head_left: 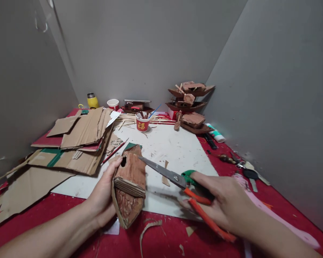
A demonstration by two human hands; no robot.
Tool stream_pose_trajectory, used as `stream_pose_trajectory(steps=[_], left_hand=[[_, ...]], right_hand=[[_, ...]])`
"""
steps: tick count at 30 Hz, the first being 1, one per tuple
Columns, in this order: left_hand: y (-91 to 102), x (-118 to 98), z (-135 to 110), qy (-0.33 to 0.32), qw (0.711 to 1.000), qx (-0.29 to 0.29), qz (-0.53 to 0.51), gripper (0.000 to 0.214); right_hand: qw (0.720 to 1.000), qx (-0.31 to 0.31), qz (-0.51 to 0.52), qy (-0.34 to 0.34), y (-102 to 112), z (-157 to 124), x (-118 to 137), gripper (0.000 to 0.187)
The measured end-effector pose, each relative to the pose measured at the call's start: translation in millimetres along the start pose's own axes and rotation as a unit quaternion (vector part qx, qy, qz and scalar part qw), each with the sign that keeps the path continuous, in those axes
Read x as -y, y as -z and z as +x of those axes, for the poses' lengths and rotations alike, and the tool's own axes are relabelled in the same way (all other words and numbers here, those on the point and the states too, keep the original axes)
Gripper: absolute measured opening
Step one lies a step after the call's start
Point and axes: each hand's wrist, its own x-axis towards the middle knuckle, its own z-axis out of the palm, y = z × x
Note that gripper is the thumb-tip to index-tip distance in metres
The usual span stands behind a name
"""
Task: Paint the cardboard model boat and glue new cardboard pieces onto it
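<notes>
My left hand is wrapped round the left side of a brown cardboard boat model, holding it tilted above the white sheet. My right hand grips a pair of scissors with green and orange handles. Their blades point left and the tips touch the right edge of the model. A curled cardboard strip lies on the red tabletop just below the model.
Flat cardboard pieces are piled at the left. A red paper cup with sticks, a bundle of thin sticks, a yellow bottle and stacked brown boat models stand at the back. Small tools lie along the right wall.
</notes>
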Motion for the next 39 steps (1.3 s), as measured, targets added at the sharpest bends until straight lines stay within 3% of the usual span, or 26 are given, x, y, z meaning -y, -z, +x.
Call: stream_pose_trajectory(steps=[5, 7, 17, 24, 39], left_hand=[[10.5, -11, 4, 0.032, 0.987, 0.154, -0.016, 0.049], [13.5, -12, 5, 0.033, 0.983, 0.179, -0.017, 0.048], [8.2, -5, 3, -0.018, 0.993, 0.107, -0.035, 0.052], [1.5, -3, -4, -0.014, 0.993, 0.106, -0.048, 0.055], [4.5, -1, 2, -0.026, 0.996, 0.083, -0.028, 0.053]], right_hand=[[0.999, 0.035, 0.002, -0.034, -6, 1, 3, 0.029], [0.999, 0.025, 0.005, -0.025, -9, 0, 3, 0.028], [0.999, -0.010, 0.010, 0.045, -15, -5, 6, 0.031], [0.995, -0.066, -0.049, 0.051, -16, -4, 9, 0.036], [0.985, -0.109, -0.106, 0.081, -16, -5, 4, 0.035]])
